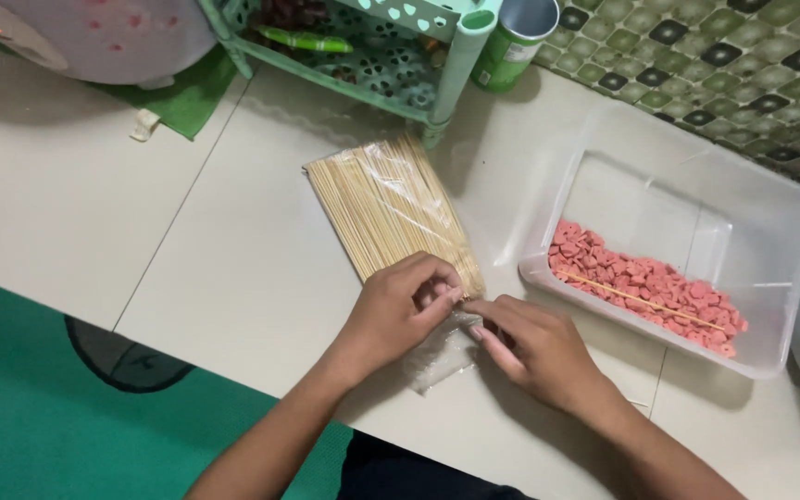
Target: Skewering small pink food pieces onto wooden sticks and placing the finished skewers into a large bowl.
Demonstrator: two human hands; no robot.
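Both hands, left (398,310) and right (534,347), with fingers (446,294) pinching the near open end of the skewer pack (391,208) lying on the floor (233,268), left of a tub (770,268) of pink pieces (641,282).

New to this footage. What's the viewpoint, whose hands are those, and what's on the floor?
One picture, from a camera worn on a person's head, looking down at their own bare hands. No machine here. The left hand and right hand both pinch the open end of a clear plastic bag of wooden skewers lying on the pale tiled floor. To the right stands a clear plastic tub holding pink sausage pieces, with one skewer lying on them. A green rack stands behind.
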